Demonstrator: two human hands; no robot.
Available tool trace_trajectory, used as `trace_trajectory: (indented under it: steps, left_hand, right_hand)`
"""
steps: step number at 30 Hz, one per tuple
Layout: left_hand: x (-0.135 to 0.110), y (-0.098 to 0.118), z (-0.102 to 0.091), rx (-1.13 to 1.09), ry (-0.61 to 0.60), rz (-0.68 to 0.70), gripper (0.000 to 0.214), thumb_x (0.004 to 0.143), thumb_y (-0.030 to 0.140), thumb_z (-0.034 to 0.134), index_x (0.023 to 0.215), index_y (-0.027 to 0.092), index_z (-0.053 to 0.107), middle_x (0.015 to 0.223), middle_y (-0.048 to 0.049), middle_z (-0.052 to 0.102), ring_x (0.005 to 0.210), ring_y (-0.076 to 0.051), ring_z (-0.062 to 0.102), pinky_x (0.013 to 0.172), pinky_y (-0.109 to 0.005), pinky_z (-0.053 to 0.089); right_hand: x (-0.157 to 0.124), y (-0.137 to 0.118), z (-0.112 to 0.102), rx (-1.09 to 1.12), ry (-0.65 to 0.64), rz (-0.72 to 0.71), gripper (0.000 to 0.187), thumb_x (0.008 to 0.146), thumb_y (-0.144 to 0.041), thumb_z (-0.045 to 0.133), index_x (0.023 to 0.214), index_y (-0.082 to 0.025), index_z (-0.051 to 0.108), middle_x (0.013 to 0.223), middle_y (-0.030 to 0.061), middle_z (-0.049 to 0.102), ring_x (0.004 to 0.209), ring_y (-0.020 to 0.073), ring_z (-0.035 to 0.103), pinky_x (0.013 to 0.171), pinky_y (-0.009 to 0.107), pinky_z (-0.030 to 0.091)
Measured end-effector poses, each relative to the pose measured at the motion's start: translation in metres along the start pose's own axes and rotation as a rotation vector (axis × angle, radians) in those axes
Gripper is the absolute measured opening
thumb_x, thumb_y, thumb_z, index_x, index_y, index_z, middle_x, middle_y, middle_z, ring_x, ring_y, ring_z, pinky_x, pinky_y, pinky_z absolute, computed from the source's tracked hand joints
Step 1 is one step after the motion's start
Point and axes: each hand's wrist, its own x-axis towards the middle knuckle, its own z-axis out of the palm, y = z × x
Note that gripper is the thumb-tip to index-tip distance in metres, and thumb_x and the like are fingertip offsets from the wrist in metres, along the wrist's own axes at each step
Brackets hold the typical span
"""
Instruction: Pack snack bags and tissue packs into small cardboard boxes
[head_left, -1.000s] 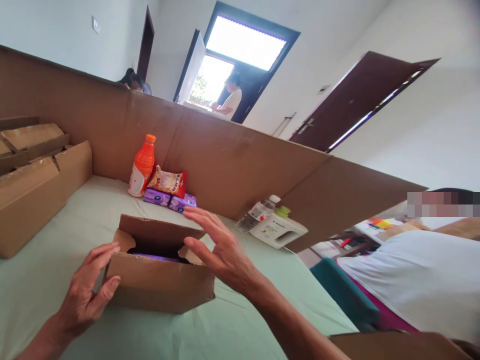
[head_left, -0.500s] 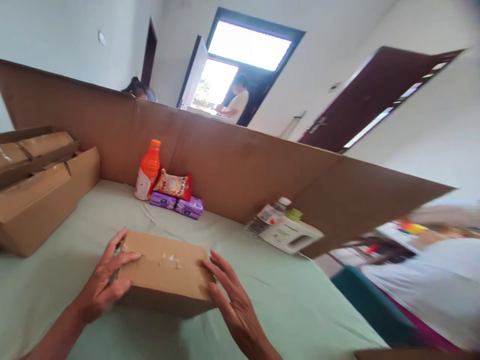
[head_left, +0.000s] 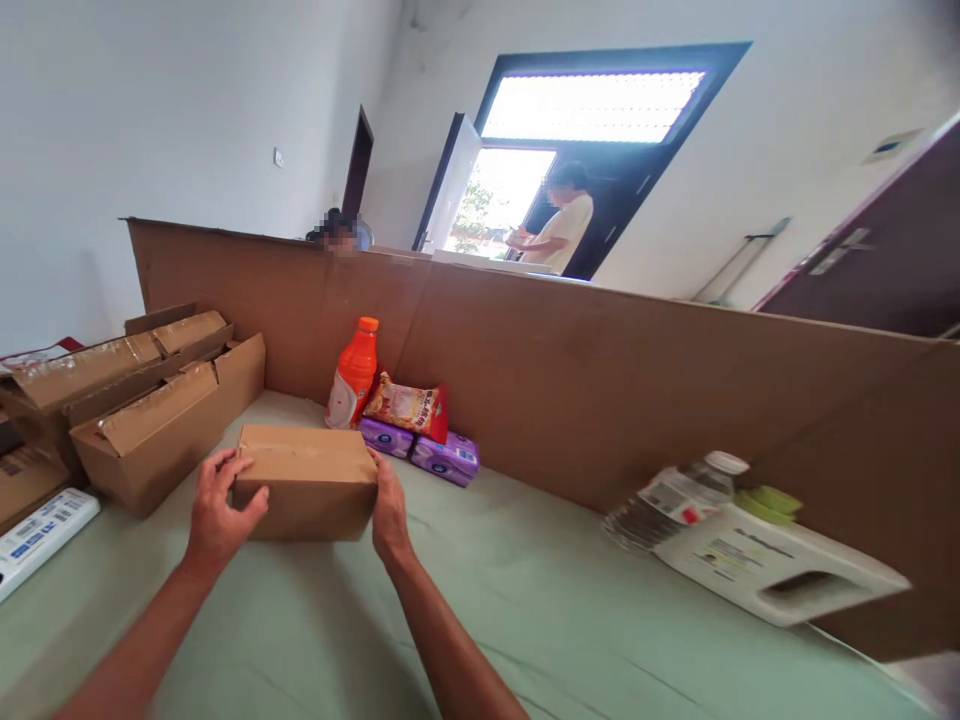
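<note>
A small closed cardboard box (head_left: 307, 490) is held between my two hands over the green cloth. My left hand (head_left: 221, 505) grips its left end, thumb on the near face and fingers at the top edge. Against the right end presses my right hand (head_left: 388, 505), its fingers partly hidden behind the box. Just beyond stand an orange bottle (head_left: 354, 372) and two purple tissue packs (head_left: 444, 458), with a red snack bag (head_left: 409, 402) lying on top of the packs.
Open cardboard boxes (head_left: 161, 430) line the left side, with a white package (head_left: 45, 535) in front. A cardboard wall (head_left: 540, 370) closes the far edge. At right, a clear water bottle (head_left: 679, 500) leans beside a white jug (head_left: 780, 570). People are visible beyond the wall.
Both hands have carried the box away from me and to the left, closer to the open boxes and the orange bottle. My view has turned to the left.
</note>
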Motion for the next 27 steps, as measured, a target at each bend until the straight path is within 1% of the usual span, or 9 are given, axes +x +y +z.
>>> trace_trajectory:
  steps: [3,7,9,11,13,16,18,22,27]
  left_hand:
    - [0.006,-0.014,0.01,0.001,0.016,0.034,0.026,0.086,0.027,0.063,0.112,0.023,0.058,0.124,-0.0097,0.051,0.116,-0.03,0.059,0.101,-0.052,0.053]
    - [-0.023,-0.003,-0.003,0.039,0.045,0.094,0.028,0.089,0.024,0.064,0.116,0.023,0.058,0.137,-0.0135,0.048,0.118,-0.03,0.059,0.094,-0.048,0.056]
    - [-0.034,0.006,-0.011,0.108,0.059,0.16,0.025,0.09,0.022,0.066,0.115,0.023,0.059,0.142,-0.0154,0.048,0.122,-0.031,0.057,0.095,-0.047,0.055]
    - [-0.032,0.009,-0.01,0.182,0.063,0.237,0.023,0.091,0.021,0.067,0.112,0.022,0.058,0.136,-0.0153,0.057,0.125,-0.032,0.056,0.1,-0.049,0.051]
    - [-0.018,0.003,0.002,0.231,0.059,0.273,0.022,0.093,0.022,0.066,0.112,0.022,0.056,0.124,-0.0132,0.067,0.125,-0.032,0.058,0.103,-0.05,0.048]
    - [0.014,-0.016,0.035,0.288,0.063,0.235,0.02,0.094,0.025,0.063,0.112,0.021,0.057,0.117,-0.013,0.073,0.122,-0.033,0.061,0.102,-0.051,0.046]
    - [0.039,-0.031,0.06,0.325,0.06,0.166,0.019,0.092,0.025,0.065,0.11,0.02,0.06,0.119,-0.0149,0.073,0.123,-0.035,0.061,0.102,-0.052,0.045]
    - [0.083,-0.06,0.1,0.393,0.02,-0.008,0.023,0.088,0.022,0.069,0.11,0.016,0.064,0.126,-0.0178,0.069,0.129,-0.037,0.055,0.104,-0.054,0.043]
    - [0.117,-0.081,0.126,0.457,-0.035,-0.178,0.028,0.094,0.03,0.066,0.118,0.015,0.064,0.135,-0.012,0.062,0.135,-0.032,0.05,0.111,-0.057,0.038]
  right_hand:
    - [0.0,0.005,-0.001,0.054,-0.043,-0.006,0.07,0.095,-0.067,0.032,0.131,-0.016,0.064,0.138,0.0133,0.064,0.132,0.0267,0.055,0.113,0.043,0.041]
    - [0.008,0.016,-0.009,0.116,-0.063,0.019,0.071,0.088,-0.074,0.043,0.118,-0.017,0.074,0.126,0.0106,0.072,0.122,0.0293,0.061,0.107,0.042,0.045]
    - [0.022,0.022,-0.002,0.14,-0.065,0.039,0.069,0.088,-0.074,0.046,0.111,-0.018,0.078,0.117,0.0102,0.076,0.114,0.0296,0.065,0.101,0.041,0.048]
    - [0.042,0.028,0.015,0.159,-0.047,0.05,0.07,0.089,-0.075,0.043,0.107,-0.018,0.079,0.113,0.0103,0.076,0.111,0.0286,0.066,0.099,0.039,0.049]
    - [0.063,0.035,0.037,0.17,-0.007,0.049,0.075,0.092,-0.075,0.034,0.114,-0.017,0.076,0.119,0.0109,0.074,0.115,0.0271,0.064,0.1,0.039,0.048]
    - [0.077,0.05,0.064,0.157,0.047,0.034,0.076,0.095,-0.07,0.025,0.129,-0.015,0.066,0.128,0.0127,0.069,0.122,0.026,0.06,0.103,0.042,0.046]
    - [0.067,0.067,0.075,0.123,0.05,0.019,0.07,0.094,-0.066,0.035,0.132,-0.015,0.062,0.13,0.0148,0.068,0.122,0.0273,0.06,0.102,0.044,0.047]
    - [0.027,0.105,0.084,0.03,-0.015,-0.024,0.058,0.082,-0.053,0.059,0.128,-0.017,0.064,0.132,0.0167,0.065,0.12,0.0299,0.062,0.103,0.046,0.048]
    - [0.011,0.126,0.09,-0.073,-0.08,-0.095,0.043,0.078,-0.035,0.059,0.116,-0.018,0.07,0.127,0.0142,0.069,0.122,0.0285,0.061,0.11,0.047,0.044]
